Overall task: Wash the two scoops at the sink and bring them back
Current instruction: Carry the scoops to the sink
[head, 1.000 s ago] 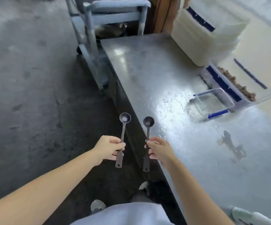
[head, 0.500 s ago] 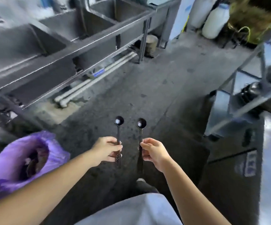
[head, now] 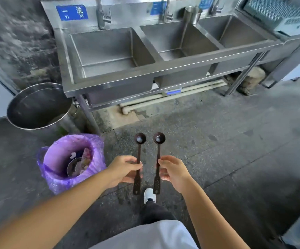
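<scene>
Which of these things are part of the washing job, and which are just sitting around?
Part of the job:
left scoop
right scoop
left hand
right hand
sink
tap

Just about:
purple-lined bin
steel tub
metal cup

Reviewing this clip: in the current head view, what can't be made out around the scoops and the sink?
- Faucet tops: cut off by the upper frame edge.
- Scoop bowls: pale spots inside, residue or glare, too small to tell.
- Scoop handle middles: covered by the left hand and right hand.
- Sink drains: not visible from this angle.
- Purple-lined bin contents: blurred.
</scene>
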The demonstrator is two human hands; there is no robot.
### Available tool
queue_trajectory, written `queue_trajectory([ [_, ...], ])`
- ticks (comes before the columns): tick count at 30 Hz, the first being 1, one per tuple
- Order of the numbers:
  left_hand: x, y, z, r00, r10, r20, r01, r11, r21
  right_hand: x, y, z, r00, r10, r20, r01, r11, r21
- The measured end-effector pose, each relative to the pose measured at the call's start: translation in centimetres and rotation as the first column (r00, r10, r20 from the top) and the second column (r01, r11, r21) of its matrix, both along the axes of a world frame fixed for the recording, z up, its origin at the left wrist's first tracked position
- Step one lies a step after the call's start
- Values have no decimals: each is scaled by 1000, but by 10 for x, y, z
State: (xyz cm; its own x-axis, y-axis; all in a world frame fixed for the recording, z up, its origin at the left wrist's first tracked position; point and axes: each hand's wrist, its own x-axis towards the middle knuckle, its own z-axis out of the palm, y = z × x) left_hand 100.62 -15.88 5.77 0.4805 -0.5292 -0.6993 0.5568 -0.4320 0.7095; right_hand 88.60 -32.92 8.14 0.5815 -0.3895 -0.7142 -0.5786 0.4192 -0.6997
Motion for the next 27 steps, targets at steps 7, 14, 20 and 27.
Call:
queue_trajectory([
  [7,79,-79,0,1000,17,-9,-17,1000,16,82,-94,0,999,49,-8,-48,998,41],
  [14,161,-133,1,995,102,-2,-102,995,5,170,-151,-1,993,95,-68,-94,995,11],
  [20,254,-175,-8,996,94,-6,-94,993,-73,270,-183,-10,988,139,-71,-140,990,-13],
  [27,407,-233,9,999,36,1,-35,989,-144,419,-237,14,990,131,-47,-134,989,-65],
])
